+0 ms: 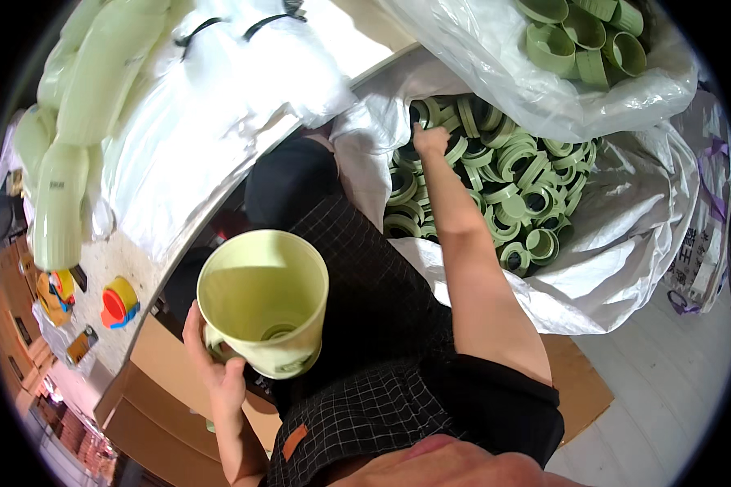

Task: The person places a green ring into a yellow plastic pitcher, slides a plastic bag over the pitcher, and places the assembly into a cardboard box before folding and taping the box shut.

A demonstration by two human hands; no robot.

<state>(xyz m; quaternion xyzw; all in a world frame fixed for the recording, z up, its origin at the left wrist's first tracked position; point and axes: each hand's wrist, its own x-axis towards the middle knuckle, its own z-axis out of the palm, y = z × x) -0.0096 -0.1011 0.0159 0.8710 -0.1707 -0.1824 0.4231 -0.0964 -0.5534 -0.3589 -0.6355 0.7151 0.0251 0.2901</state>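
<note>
cup, pale green and large, is held by the left hand in front of the person's body, low and left of the middle of the view. its open mouth faces up toward the camera, so the inside shows down to a ringed bottom, and nothing lies in it. the left fingers are closed round the handle on the cup's left side, with the thumb at the handle's lower part. the right arm stretches away to the far side, and the right hand reaches in among green rings at the upper left of the heap; the fingers are partly hidden, so i cannot tell whether they grip one. many of the rings have black parts, and they lie jumbled in a big white sack that stands open on the right. above the sack, a clear bag holds more green cups. on the left, a table bears long stacks of pale green cups, white plastic wrapping and a small red, yellow and blue toy. a dark checked apron covers the person's front, and a cardboard box sits below the table's edge.
</note>
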